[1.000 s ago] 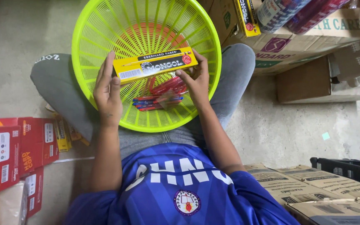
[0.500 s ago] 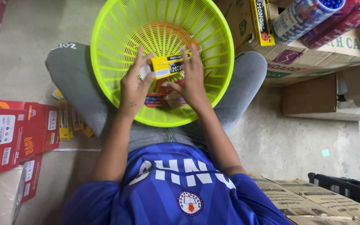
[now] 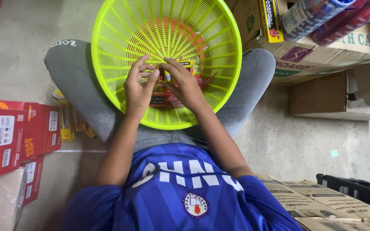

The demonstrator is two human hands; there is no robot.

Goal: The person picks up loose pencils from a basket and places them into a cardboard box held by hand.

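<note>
A bright green plastic basket (image 3: pixel 108 30) rests on my lap, between my grey-trousered knees. Both hands are inside it, close together over its middle. My left hand (image 3: pixel 138 87) and my right hand (image 3: pixel 184 83) pinch a small yellow pencil box (image 3: pixel 188 65) between their fingertips; the hands cover most of it. Under the hands, several red pencils (image 3: pixel 161 100) lie on the basket's bottom.
Red cartons (image 3: pixel 5 139) and small yellow boxes (image 3: pixel 65 122) lie on the concrete floor at left. Cardboard boxes (image 3: pixel 317 60) with a yellow box and wrapped rolls on top stand at right. More cardboard cartons (image 3: pixel 322 205) and a black crate (image 3: pixel 356 190) sit at lower right.
The yellow box was held flat and wide between both hands; now it is turned end-on and the hands have closed together around it. The view has shifted slightly.
</note>
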